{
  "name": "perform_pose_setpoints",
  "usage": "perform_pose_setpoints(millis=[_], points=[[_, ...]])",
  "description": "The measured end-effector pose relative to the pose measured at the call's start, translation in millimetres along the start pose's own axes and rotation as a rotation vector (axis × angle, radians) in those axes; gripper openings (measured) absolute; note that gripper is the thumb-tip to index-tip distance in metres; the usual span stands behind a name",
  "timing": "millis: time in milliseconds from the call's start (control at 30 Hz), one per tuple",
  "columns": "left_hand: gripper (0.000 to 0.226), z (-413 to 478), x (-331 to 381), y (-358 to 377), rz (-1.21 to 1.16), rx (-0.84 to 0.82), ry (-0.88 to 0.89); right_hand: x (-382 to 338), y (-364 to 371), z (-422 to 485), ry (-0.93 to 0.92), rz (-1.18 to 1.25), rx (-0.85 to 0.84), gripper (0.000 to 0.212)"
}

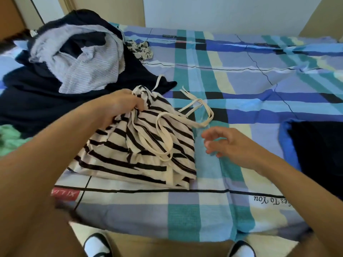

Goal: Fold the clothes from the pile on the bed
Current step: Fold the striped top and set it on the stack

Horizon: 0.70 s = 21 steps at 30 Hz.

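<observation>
Striped garment bunched in left hand

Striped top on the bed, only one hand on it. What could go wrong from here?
1. Only the left hand grips the striped top, at its bunched upper edge; a pull may undo the layers already laid flat.
2. The cream straps trail loose onto the bedsheet and may snag the open right hand or end up sticking out of the fold.

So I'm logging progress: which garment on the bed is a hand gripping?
The black-and-white striped garment with cream straps: the left hand grips its bunched top. The navy garment and pale grey garment behind lie untouched; the right hand hovers open.
</observation>
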<state>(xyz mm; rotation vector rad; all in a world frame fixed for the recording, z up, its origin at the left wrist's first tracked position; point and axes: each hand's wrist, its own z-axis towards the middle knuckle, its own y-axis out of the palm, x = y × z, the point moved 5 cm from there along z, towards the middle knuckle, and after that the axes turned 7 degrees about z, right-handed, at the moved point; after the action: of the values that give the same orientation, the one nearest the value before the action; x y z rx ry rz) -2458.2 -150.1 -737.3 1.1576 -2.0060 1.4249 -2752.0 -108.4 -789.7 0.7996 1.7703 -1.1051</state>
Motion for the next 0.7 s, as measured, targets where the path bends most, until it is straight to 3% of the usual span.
perform_pose_setpoints(millis=[67, 133, 233, 333, 400, 467, 600, 667, 700], points=[[0.022, 2.1, -19.6, -14.2, 0.103, -0.054, -0.049, 2.5, 5.2, 2.3, -0.018, -0.004, -0.025, 0.016], [0.005, 4.8, -37.9, -18.3, 0.254, -0.083, -0.035, 3.8, 7.2, 5.3, -0.036, -0.037, -0.017, 0.019], [0.003, 13.0, -48.8, -26.7, 0.505, 0.009, 0.009, 0.8, 4.0, 10.8, -0.129, -0.188, 0.106, 0.032], [0.043, 8.7, -34.1, -31.3, 0.815, 0.287, 0.143, -11.4, 0.0, 24.2, -0.301, -0.407, 0.189, 0.064], [0.053, -11.1, -10.7, -9.7, 0.761, 0.361, 0.442, -15.9, -2.1, 47.3, -0.322, -0.625, 0.147, 0.090], [0.052, -29.9, 3.8, 25.1, 0.659, 0.173, 0.693, -16.5, -2.3, 80.9, -0.275, -0.844, 0.044, 0.109], [0.070, -28.1, -14.3, 68.9, 0.966, -0.103, 0.651, -11.4, 4.4, 140.8, -0.173, -1.142, -0.190, 0.121], [0.074, -24.1, -25.3, 70.4, 1.033, -0.138, 0.603, -13.6, 8.2, 160.2, -0.148, -1.198, -0.236, 0.107], [0.074, -24.0, -28.1, 71.5, 1.031, -0.147, 0.603, -15.4, 9.7, 164.6, -0.167, -1.191, -0.235, 0.089]])
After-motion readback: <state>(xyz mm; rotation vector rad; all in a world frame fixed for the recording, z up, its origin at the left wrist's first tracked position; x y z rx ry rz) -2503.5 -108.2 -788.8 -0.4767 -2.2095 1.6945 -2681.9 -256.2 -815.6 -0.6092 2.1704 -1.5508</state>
